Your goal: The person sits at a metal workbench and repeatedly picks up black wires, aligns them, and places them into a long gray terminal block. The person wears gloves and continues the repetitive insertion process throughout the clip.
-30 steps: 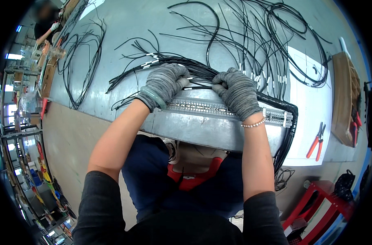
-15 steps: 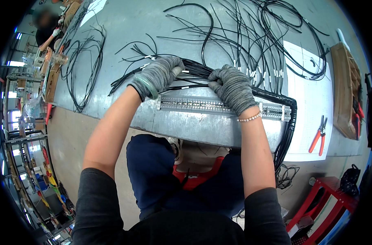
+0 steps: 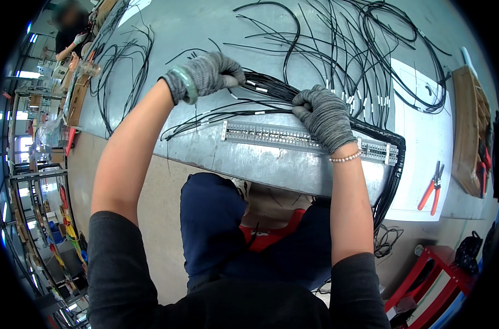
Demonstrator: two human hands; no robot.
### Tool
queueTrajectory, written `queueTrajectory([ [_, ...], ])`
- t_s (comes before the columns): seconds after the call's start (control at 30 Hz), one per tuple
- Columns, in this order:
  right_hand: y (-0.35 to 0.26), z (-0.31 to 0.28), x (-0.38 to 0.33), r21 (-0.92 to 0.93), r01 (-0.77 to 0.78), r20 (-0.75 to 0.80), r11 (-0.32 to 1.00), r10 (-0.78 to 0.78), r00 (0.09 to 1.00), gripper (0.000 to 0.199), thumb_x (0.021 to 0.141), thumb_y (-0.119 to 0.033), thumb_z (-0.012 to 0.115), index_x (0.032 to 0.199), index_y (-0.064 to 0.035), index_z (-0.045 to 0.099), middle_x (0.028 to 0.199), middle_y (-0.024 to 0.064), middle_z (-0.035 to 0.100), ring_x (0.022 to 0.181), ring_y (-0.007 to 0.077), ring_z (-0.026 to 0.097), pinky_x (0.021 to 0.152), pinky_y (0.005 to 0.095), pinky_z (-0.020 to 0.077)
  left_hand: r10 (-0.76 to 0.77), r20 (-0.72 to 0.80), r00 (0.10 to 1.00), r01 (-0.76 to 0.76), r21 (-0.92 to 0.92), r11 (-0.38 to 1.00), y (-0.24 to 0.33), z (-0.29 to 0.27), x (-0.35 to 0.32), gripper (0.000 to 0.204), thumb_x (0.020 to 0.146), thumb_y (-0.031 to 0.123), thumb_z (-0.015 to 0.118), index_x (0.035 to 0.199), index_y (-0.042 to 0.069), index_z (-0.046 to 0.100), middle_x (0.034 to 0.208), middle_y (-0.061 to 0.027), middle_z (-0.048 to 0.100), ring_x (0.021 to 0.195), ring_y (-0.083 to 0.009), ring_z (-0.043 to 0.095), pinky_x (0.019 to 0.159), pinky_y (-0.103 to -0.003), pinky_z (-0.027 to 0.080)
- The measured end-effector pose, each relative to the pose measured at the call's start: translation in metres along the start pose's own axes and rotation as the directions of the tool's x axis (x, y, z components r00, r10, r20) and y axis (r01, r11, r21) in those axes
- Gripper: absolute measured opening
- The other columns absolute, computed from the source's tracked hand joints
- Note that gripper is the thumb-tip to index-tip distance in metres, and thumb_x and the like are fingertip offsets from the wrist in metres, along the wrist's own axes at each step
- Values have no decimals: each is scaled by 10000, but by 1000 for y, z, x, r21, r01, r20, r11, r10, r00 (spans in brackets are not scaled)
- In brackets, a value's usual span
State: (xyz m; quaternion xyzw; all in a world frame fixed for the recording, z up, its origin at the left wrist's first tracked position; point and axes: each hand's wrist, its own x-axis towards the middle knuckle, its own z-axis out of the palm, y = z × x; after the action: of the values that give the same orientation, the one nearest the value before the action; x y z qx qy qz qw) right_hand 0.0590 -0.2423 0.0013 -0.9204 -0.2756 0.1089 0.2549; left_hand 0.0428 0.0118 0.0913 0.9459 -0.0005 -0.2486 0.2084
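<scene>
Both hands wear grey striped knit gloves. A thick bundle of black wires [image 3: 268, 85] with white marker sleeves runs between them. My left hand [image 3: 205, 75] is closed around the bundle's left part, its fingers curled. Farther right, my right hand [image 3: 323, 115] pinches the bundle close to where it enters a black wrapped harness [image 3: 372, 130]. Below, several separated black wires [image 3: 216, 114] fan out to the left over the table. A grey terminal block strip [image 3: 271, 135] lies along the near edge, partly covered by my right hand and wrist.
Loose wires with white markers [image 3: 364, 101] spread across the far side of the metal table [image 3: 205, 24]. Right of them lie a printed sheet [image 3: 419, 148], red-handled cutters [image 3: 431, 189] and a wooden tool box [image 3: 468, 131]. Coiled wire [image 3: 123, 71] lies left. A co-worker [image 3: 71, 33] is at far left.
My left hand has moved up and left with the upper bundle, opening a gap above the lower wires. My right hand stays at the bundle. The whole view has shifted slightly.
</scene>
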Motion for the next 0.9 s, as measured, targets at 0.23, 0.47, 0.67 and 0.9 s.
queueTrajectory([
  [0.23,3,-2,-4,123,33,-45,992,-28,999,125,813,-224,686,910,-148,703,864,76,633,812,221,632,757,352,508,42,-3,999,-42,44,998,-26,19,-8,155,837,106,631,977,40,648,890,-93,670,834,-209,619,779,-330,491],
  [0.47,43,-44,-38,525,-170,-179,834,304,935,187,825,-196,697,980,-93,711,872,98,699,773,180,652,778,301,523,224,-246,943,-155,270,950,8,37,-9,273,797,193,709,1036,80,638,972,-99,636,934,-278,616,854,-378,494],
  [0.67,44,-51,-42,25,-302,6,953,302,953,187,839,-280,677,975,-159,717,927,44,694,898,181,649,891,348,488,533,-270,802,-416,387,823,77,81,29,374,848,296,648,1145,74,600,1103,-104,603,1052,-279,569,937,-383,456],
  [0.9,43,-51,-31,-106,-332,176,937,347,921,358,807,-344,711,1124,-185,660,1073,64,656,1022,224,629,933,389,483,420,51,906,-372,571,732,97,102,54,418,896,352,540,1195,60,559,1086,-133,591,1039,-289,579,901,-393,474],
])
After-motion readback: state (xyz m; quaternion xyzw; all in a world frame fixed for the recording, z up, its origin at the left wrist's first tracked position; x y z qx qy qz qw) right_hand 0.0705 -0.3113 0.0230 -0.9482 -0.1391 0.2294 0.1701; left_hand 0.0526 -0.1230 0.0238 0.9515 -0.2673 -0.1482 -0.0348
